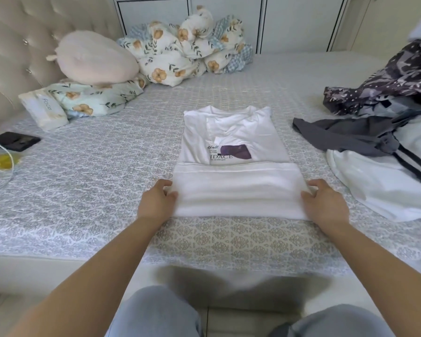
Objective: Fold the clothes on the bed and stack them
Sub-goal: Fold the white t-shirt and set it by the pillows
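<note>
hands 2 (pixel 157 203) (pixel 325 206) | white t-shirt 1 (pixel 233 147) | phone 1 (pixel 16 141) | tissue pack 1 (pixel 44 110)

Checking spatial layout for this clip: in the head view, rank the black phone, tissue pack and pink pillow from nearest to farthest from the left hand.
From the left hand:
1. Black phone, left, near the bed's edge.
2. Tissue pack, farther back on the left.
3. Pink pillow, far left by the headboard.

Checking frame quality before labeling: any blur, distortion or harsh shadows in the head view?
Head view: soft, even light and no glare; the white T-shirt and both hands, left hand and right hand, are sharp. Wide-angle distortion bends the bed edges and the cabinet lines at the top. A dark smear at the bottom centre, over the knees, is blurred; what it is cannot be told.
</note>
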